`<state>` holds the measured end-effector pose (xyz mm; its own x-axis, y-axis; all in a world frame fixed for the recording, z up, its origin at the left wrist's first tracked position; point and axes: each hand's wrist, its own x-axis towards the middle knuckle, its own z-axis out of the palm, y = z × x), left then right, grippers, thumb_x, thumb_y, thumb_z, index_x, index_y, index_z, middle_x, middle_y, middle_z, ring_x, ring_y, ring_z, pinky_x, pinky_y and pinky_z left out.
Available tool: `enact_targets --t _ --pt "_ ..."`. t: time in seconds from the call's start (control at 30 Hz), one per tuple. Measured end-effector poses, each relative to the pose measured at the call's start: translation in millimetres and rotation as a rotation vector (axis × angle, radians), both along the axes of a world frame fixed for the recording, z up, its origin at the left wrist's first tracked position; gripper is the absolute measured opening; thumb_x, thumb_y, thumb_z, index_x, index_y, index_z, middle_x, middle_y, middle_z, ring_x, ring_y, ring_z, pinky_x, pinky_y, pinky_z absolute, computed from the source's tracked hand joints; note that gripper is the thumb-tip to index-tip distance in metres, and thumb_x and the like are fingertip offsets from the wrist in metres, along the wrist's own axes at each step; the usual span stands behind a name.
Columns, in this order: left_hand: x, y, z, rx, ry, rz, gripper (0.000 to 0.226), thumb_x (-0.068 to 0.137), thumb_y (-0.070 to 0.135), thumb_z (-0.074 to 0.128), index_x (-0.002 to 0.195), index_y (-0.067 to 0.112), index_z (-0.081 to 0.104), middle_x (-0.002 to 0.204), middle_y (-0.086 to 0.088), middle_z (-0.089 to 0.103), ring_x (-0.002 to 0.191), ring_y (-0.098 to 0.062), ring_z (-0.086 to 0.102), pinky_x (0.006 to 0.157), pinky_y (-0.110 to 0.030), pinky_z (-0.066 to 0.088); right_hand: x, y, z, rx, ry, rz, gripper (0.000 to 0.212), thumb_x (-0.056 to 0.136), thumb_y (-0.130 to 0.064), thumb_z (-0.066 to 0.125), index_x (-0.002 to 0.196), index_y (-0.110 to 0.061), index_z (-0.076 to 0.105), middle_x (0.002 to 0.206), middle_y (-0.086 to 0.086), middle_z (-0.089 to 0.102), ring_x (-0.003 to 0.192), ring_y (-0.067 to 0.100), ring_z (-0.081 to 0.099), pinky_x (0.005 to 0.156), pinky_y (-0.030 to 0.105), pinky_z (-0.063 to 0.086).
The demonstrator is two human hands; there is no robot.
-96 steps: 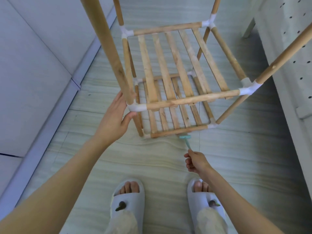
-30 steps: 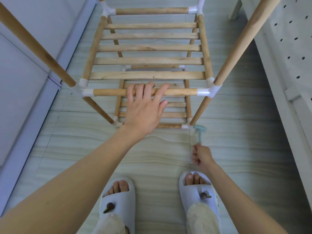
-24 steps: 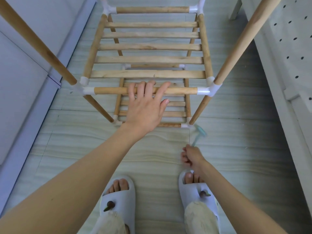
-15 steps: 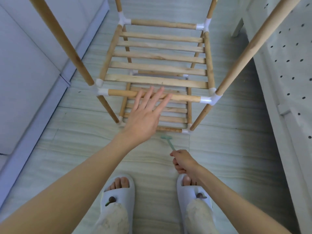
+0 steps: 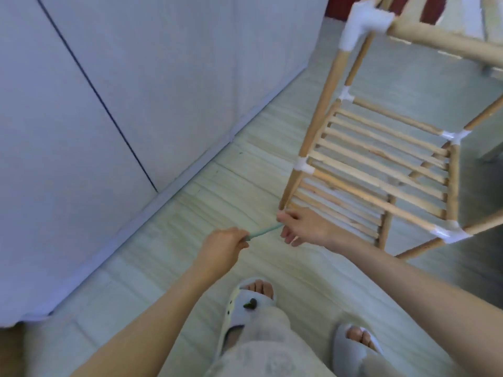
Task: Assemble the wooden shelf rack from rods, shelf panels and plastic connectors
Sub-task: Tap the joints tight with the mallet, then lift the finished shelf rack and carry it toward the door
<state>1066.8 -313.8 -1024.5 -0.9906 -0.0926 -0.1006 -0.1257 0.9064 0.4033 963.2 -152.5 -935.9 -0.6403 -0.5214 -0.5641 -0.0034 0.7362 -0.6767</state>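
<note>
Slippered feet stand on pale floor tiles. Above them, the left hand and right hand each pinch an end of a teal tool. Beyond, at right, stands the wooden shelf rack with white plastic connectors.

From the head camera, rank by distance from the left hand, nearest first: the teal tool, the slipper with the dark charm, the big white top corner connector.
1. teal tool, gripped in the left hand.
2. slipper with the dark charm, below.
3. top corner connector, far upper right.

Tan wooden rack, white connectors, teal tool, pale-grey slippers.
</note>
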Motion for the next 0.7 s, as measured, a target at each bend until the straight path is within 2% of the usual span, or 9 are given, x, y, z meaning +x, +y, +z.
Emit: enact_targets --t 0.07,0.13,0.23,0.33,0.43,0.5,0.6,0.7 --pt "23 -32 -27 0.031 -0.091 0.207 0.023 0.097 0.027 0.047 0.108 0.013 0.062 0.101 -0.006 0.059 0.089 -0.029 0.059 0.071 -0.035 0.043 0 -37 -9 0.087 0.118 0.112 0.04 0.101 -0.032 0.034 0.128 -0.007 0.048 0.105 0.012 0.061 0.09 0.024 0.06 0.081 0.033 0.048" --pt "48 -62 -53 0.016 -0.178 0.362 0.024 0.098 0.028 0.044 0.109 0.014 0.06 0.104 -0.006 0.055 0.09 -0.028 0.059 0.07 -0.033 0.042 3 -69 -29 0.257 0.216 0.332 0.046 0.102 -0.035 0.03 0.141 -0.011 0.037 0.13 0.013 0.055 0.116 0.028 0.053 0.094 0.032 0.041" --pt "81 -100 -93 -0.008 -0.303 0.494 0.023 0.098 0.024 0.042 0.11 0.013 0.058 0.107 -0.006 0.056 0.092 -0.027 0.059 0.072 -0.032 0.042 12 -103 -81 0.36 0.233 0.55 0.049 0.102 -0.035 0.028 0.146 -0.014 0.027 0.142 0.013 0.044 0.126 0.029 0.045 0.099 0.032 0.036" --pt "106 -134 -127 -0.008 -0.359 0.608 0.021 0.096 0.018 0.043 0.112 0.013 0.056 0.104 -0.006 0.057 0.089 -0.025 0.06 0.071 -0.031 0.043 29 -122 -140 0.403 0.215 0.637 0.051 0.103 -0.034 0.027 0.15 -0.017 0.017 0.154 0.011 0.022 0.138 0.03 0.029 0.11 0.04 0.03" --pt "119 -162 -151 -0.01 -0.391 0.692 0.025 0.097 0.014 0.041 0.118 0.013 0.053 0.107 -0.007 0.056 0.092 -0.026 0.058 0.068 -0.03 0.041 48 -125 -187 0.482 0.239 0.772 0.053 0.103 -0.033 0.028 0.151 -0.025 0.007 0.159 0.005 -0.006 0.146 0.027 0.001 0.116 0.048 0.016" --pt "121 -175 -160 -0.024 -0.386 0.72 0.027 0.098 0.016 0.041 0.122 0.013 0.052 0.109 -0.009 0.055 0.094 -0.028 0.056 0.071 -0.032 0.042 55 -124 -209 0.501 0.258 0.833 0.056 0.102 -0.031 0.03 0.151 -0.029 0.002 0.157 0.004 -0.018 0.145 0.027 -0.01 0.116 0.05 0.011" --pt "116 -192 -167 -0.064 -0.353 0.71 0.031 0.098 0.016 0.042 0.128 0.013 0.048 0.111 -0.012 0.053 0.095 -0.03 0.055 0.076 -0.036 0.041 62 -128 -230 0.507 0.271 0.849 0.059 0.101 -0.029 0.034 0.151 -0.03 0.001 0.155 0.005 -0.024 0.144 0.028 -0.015 0.116 0.05 0.01" --pt "109 -205 -168 -0.098 -0.364 0.705 0.033 0.095 0.01 0.043 0.128 0.012 0.048 0.113 -0.014 0.05 0.097 -0.032 0.052 0.073 -0.036 0.039 69 -132 -238 0.518 0.272 0.861 0.063 0.101 -0.03 0.035 0.151 -0.026 -0.002 0.154 0.008 -0.027 0.143 0.033 -0.017 0.116 0.051 0.01"
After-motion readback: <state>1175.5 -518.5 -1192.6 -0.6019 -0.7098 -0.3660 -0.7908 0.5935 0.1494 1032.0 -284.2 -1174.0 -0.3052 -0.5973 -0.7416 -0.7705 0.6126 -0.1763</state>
